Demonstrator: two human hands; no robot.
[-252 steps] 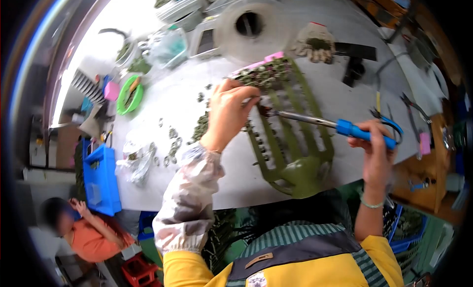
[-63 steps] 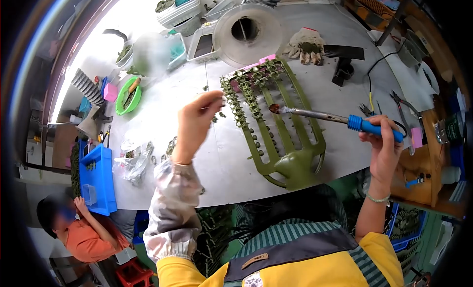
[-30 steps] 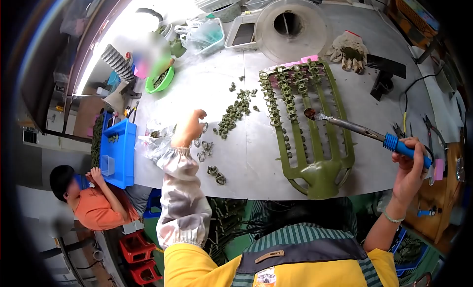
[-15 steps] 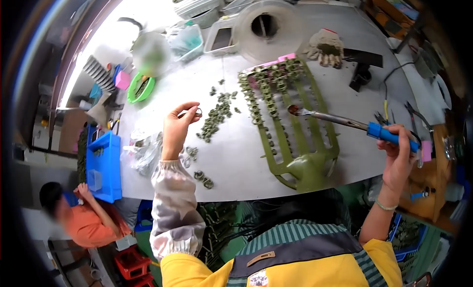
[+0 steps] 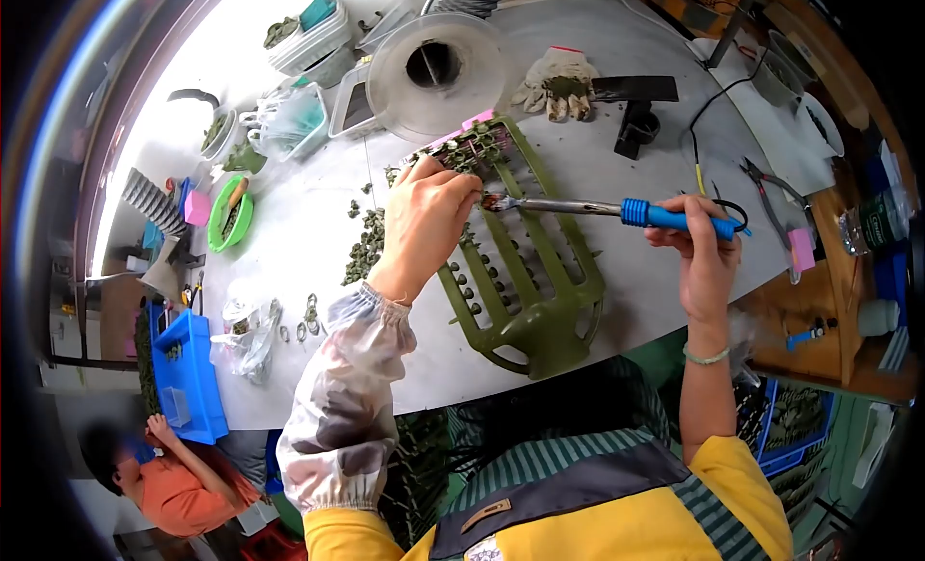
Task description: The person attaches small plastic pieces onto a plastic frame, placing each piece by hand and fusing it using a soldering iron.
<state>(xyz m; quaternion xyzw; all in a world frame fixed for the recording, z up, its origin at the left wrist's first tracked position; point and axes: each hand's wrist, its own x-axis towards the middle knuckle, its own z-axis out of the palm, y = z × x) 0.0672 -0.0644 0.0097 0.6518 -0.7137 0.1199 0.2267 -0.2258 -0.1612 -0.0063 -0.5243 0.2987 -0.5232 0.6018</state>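
Over the upper left of the green slotted frame (image 5: 525, 315), my left hand (image 5: 427, 219) has its fingers pinched together beside the tool's tip; what they hold is hidden. My right hand (image 5: 701, 257) grips the blue handle of the soldering iron (image 5: 665, 217), whose dark tip meets the frame near my left fingertips. Small green ring-like parts (image 5: 461, 158) line the frame's upper bars, above a pink piece (image 5: 479, 120). Round studs show along the lower bars. A pile of small green parts (image 5: 364, 251) lies left of the frame, partly behind my left wrist.
A clear round hood (image 5: 395, 79) stands behind the frame, with a glove (image 5: 562, 79) and black stand (image 5: 636, 127) to its right. Pliers (image 5: 771, 190) lie at right. At left are a green bowl (image 5: 214, 224), plastic bag (image 5: 252, 347), blue crate (image 5: 204, 368) and a seated person (image 5: 183, 489).
My left hand has moved right from beside the loose parts to the frame, at the iron's tip. My right hand still holds the iron. The whole view has shifted.
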